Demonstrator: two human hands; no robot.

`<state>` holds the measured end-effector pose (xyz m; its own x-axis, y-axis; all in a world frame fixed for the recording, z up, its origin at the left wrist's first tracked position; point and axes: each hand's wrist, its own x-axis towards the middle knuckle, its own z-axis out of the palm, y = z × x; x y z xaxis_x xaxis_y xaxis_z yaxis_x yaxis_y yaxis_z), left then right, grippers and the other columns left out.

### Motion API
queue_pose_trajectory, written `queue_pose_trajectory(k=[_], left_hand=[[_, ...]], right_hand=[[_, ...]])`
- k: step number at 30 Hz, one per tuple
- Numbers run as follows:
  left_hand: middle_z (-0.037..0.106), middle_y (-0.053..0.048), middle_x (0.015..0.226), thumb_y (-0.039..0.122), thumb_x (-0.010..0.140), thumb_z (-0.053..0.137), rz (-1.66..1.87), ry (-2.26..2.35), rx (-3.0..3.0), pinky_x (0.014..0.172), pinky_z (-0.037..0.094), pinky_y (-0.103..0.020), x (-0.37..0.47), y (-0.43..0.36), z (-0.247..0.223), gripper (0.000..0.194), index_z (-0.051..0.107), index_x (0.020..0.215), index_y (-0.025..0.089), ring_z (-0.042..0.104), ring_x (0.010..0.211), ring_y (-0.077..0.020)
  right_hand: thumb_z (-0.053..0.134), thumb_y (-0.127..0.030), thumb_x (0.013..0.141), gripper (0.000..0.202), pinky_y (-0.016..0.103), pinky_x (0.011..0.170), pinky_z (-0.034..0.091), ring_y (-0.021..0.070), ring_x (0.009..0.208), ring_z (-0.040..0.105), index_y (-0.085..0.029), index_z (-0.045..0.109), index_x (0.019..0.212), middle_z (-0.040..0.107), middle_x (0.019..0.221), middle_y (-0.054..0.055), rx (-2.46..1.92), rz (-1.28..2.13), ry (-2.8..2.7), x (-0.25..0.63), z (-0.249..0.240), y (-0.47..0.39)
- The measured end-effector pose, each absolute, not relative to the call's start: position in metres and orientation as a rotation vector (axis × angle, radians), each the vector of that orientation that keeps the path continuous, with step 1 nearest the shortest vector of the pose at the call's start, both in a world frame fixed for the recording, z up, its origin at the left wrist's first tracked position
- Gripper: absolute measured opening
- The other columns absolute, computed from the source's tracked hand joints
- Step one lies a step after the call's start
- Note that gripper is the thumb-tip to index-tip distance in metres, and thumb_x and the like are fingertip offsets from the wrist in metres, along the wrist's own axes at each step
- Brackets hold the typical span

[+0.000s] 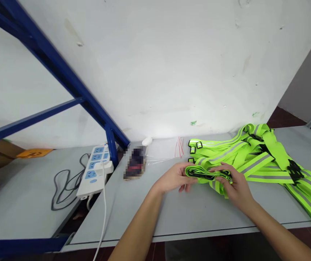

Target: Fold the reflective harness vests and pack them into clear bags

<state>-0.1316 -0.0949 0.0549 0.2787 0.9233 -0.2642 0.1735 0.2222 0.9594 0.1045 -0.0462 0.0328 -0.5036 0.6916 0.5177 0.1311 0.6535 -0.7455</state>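
Between my two hands is a folded neon-green reflective strap [207, 173], its layers stacked edge-on with black parts among them. My left hand [177, 177] is closed on its left end, thumb and fingers pinching the layers. At the right end, my right hand [234, 185] grips the same bundle with its fingers around it. Just behind and to the right lies a loose pile of green reflective straps [266, 163] with grey stripes, black buckles and sliders. Part of the pile is hidden behind the bundle and my right hand.
Left of my hands, clear plastic bags [163, 148] with red lines lie by the wall. A blurred phone-like object [135, 163] and a small white rounded object [147, 141] are beside them. A power strip [93, 174] with a white cable sits near the blue metal frame [90, 108].
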Motion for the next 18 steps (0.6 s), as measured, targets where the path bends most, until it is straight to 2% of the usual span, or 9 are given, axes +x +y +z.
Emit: queue_pose_trajectory(k=[2,4,6,8,12,15,17,18], left_hand=[[0.060,0.002,0.066,0.040,0.077,0.068,0.726,1.322,1.398,0.039,0.031,-0.018,-0.117,-0.094,0.056,0.033,0.068,0.101,0.017,0.044,0.044,-0.0068],[0.053,0.004,0.060,0.042,0.080,0.065,0.689,1.419,1.594,0.042,0.027,-0.019,-0.104,-0.094,0.060,0.027,0.071,0.090,0.017,0.038,0.047,-0.0067],[0.047,0.004,0.056,0.043,0.083,0.062,0.671,1.461,1.838,0.047,0.028,-0.021,-0.093,-0.095,0.064,0.029,0.070,0.076,0.016,0.040,0.052,-0.0089],[0.049,0.001,0.063,0.041,0.085,0.060,0.729,1.427,2.062,0.055,0.035,-0.022,-0.084,-0.094,0.068,0.030,0.065,0.068,0.016,0.047,0.062,-0.0117],[0.056,-0.004,0.087,0.031,0.085,0.058,0.898,1.301,2.218,0.071,0.044,-0.026,-0.066,-0.086,0.074,0.017,0.063,0.076,0.017,0.055,0.081,-0.0154],[0.062,-0.006,0.100,0.030,0.085,0.060,0.953,1.282,2.252,0.084,0.045,-0.031,-0.050,-0.078,0.079,0.012,0.062,0.087,0.018,0.058,0.095,-0.0188],[0.065,-0.005,0.098,0.033,0.085,0.061,0.919,1.284,2.284,0.088,0.043,-0.034,-0.039,-0.073,0.084,0.017,0.062,0.093,0.019,0.058,0.095,-0.0200],[0.066,-0.004,0.093,0.035,0.085,0.060,0.877,1.286,2.298,0.088,0.042,-0.035,-0.035,-0.071,0.086,0.018,0.061,0.094,0.019,0.059,0.092,-0.0200]], right_hand=[[0.053,-0.025,0.092,0.014,0.047,0.105,0.040,0.0213,0.100,0.066,-0.029,0.056,0.105,0.072,0.102,0.002,-0.680,0.869,-1.977,0.118,0.030,-0.045],[0.054,-0.028,0.092,0.013,0.045,0.100,0.044,0.0221,0.103,0.065,-0.028,0.057,0.104,0.071,0.104,0.003,-0.722,0.914,-1.971,0.131,0.029,-0.042],[0.055,-0.030,0.091,0.013,0.043,0.094,0.048,0.0228,0.106,0.063,-0.027,0.058,0.103,0.070,0.108,0.005,-0.770,0.950,-1.983,0.144,0.031,-0.038],[0.056,-0.033,0.091,0.014,0.042,0.093,0.049,0.0236,0.110,0.060,-0.026,0.057,0.103,0.068,0.114,0.006,-0.808,0.940,-2.021,0.156,0.036,-0.033],[0.058,-0.041,0.089,0.028,0.045,0.098,0.044,0.0263,0.116,0.055,-0.025,0.055,0.112,0.062,0.123,0.008,-0.893,0.733,-2.163,0.173,0.056,-0.031],[0.065,-0.047,0.083,0.049,0.049,0.099,0.039,0.0277,0.111,0.056,-0.022,0.050,0.123,0.063,0.117,0.010,-0.917,0.498,-2.289,0.175,0.075,-0.033],[0.072,-0.049,0.076,0.056,0.050,0.099,0.037,0.0280,0.104,0.057,-0.020,0.054,0.120,0.066,0.108,0.009,-0.886,0.372,-2.384,0.172,0.087,-0.032],[0.075,-0.049,0.073,0.053,0.050,0.098,0.038,0.0279,0.101,0.057,-0.019,0.058,0.113,0.067,0.100,0.008,-0.866,0.323,-2.437,0.171,0.092,-0.029]])
